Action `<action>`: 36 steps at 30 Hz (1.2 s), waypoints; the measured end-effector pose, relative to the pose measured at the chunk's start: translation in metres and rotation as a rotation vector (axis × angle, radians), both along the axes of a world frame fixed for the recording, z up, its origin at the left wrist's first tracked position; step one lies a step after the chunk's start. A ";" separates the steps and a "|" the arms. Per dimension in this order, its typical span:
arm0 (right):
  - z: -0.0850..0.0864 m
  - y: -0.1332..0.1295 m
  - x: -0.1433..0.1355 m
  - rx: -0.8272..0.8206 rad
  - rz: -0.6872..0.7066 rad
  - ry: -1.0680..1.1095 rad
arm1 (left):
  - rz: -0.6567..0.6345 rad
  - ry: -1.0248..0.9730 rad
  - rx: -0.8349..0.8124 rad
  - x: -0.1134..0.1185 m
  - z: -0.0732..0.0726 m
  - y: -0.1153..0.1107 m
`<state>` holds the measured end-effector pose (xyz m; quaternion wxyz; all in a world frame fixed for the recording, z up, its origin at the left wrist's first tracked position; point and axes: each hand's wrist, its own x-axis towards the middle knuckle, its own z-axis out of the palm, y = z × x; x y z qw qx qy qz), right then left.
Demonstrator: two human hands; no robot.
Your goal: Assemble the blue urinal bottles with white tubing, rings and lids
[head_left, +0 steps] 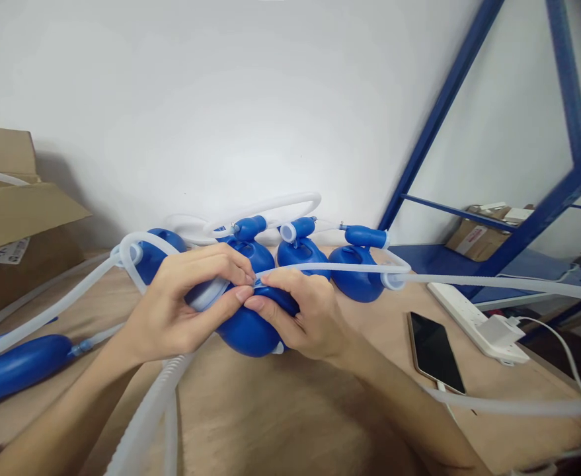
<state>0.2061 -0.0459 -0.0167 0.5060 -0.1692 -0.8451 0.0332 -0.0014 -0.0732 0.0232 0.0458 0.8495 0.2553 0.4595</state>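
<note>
A round blue plastic container (250,330) is in front of me, with a pale translucent cap (207,293) on its left side. My left hand (191,301) is closed over that cap, its thumb and fingertips pinching at the container's top. From the other side, my right hand (303,311) pinches the same spot with thumb and index finger. A small pale piece (257,283) shows between the fingertips; its kind is unclear. Below my left hand, a white corrugated hose (156,403) runs towards me.
Behind stand more blue containers (357,274) with blue bulbs (367,236) and looping white hoses (314,267). A long blue bulb (27,367) and a cardboard box (17,277) are at left. At right are a phone (436,350), a power strip (461,317) and a blue shelf frame (443,109).
</note>
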 end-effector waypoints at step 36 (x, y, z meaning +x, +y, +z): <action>-0.002 0.006 0.000 -0.300 0.067 0.020 | 0.004 0.178 -0.050 -0.003 0.006 -0.012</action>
